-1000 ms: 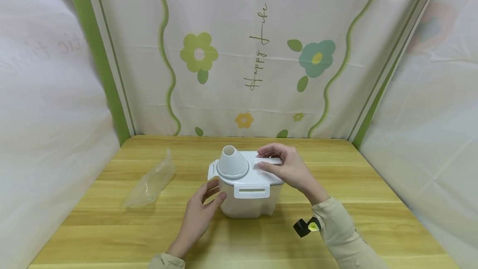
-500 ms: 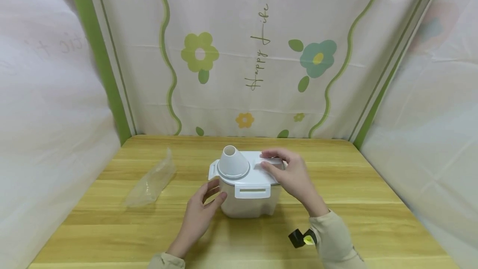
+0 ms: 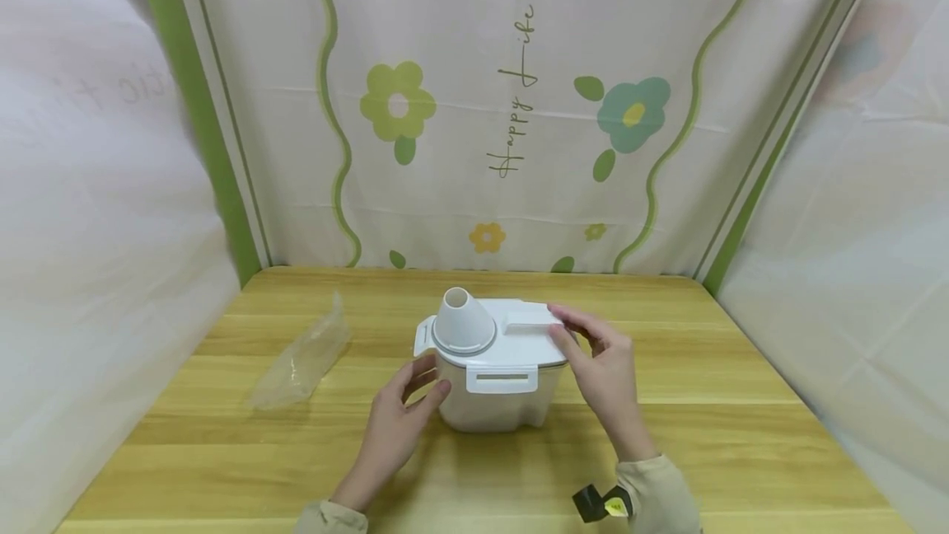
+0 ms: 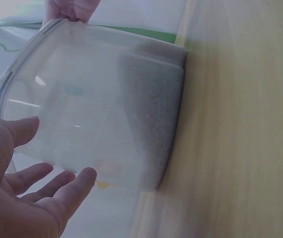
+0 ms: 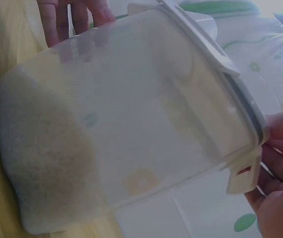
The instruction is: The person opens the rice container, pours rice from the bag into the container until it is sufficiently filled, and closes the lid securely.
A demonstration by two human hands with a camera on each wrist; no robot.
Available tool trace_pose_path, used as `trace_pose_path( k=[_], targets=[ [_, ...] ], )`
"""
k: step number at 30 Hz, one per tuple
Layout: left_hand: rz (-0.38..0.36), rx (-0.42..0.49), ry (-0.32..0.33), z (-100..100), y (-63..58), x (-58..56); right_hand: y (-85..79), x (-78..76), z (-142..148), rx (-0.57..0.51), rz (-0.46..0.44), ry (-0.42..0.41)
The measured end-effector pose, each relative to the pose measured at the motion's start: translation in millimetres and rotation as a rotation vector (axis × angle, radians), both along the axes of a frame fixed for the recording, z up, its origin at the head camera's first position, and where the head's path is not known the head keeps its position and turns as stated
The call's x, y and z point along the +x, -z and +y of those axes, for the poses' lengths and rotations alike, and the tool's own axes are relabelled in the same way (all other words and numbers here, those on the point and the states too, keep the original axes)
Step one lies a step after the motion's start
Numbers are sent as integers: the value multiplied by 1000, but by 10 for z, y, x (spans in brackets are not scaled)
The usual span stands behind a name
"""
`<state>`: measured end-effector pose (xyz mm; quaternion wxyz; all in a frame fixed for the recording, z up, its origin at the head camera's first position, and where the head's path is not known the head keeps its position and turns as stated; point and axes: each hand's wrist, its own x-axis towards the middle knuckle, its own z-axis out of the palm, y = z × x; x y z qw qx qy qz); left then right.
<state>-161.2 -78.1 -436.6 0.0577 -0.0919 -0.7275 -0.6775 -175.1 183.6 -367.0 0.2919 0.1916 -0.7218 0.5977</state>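
A translucent storage container [image 3: 489, 410] stands on the table, with a white lid [image 3: 526, 348] on top. A cone-shaped white spout [image 3: 465, 326] rises from the lid's left part, and a raised white strip [image 3: 530, 321] lies to its right. The wrist views show pale grains [image 5: 52, 153] heaped on a slope inside. My left hand [image 3: 400, 419] is around the container's left end, fingers spread and relaxed. At the lid's right end, my right hand [image 3: 604, 365] has thumb and forefinger on either side of the strip's end. Close to those fingers, an end clip [image 5: 245, 173] sticks outward.
A crumpled clear plastic bag [image 3: 300, 361] lies on the wooden table [image 3: 222, 452], left of the container. Another clip [image 3: 502, 379] sits along the lid's near side. A small black device [image 3: 593, 503] hangs at the right sleeve. Printed curtains [image 3: 445, 188] enclose the table.
My right hand has slid rightward from over the strip to the lid's right end, uncovering more of the strip. The left hand and the container have stayed in place.
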Motion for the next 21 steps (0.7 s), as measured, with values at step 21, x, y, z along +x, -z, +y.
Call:
trace_pose_path(
  k=[21],
  targets=[
    [47,0,-21,17,-17,14,88,74,-58,28,84,26]
  ],
)
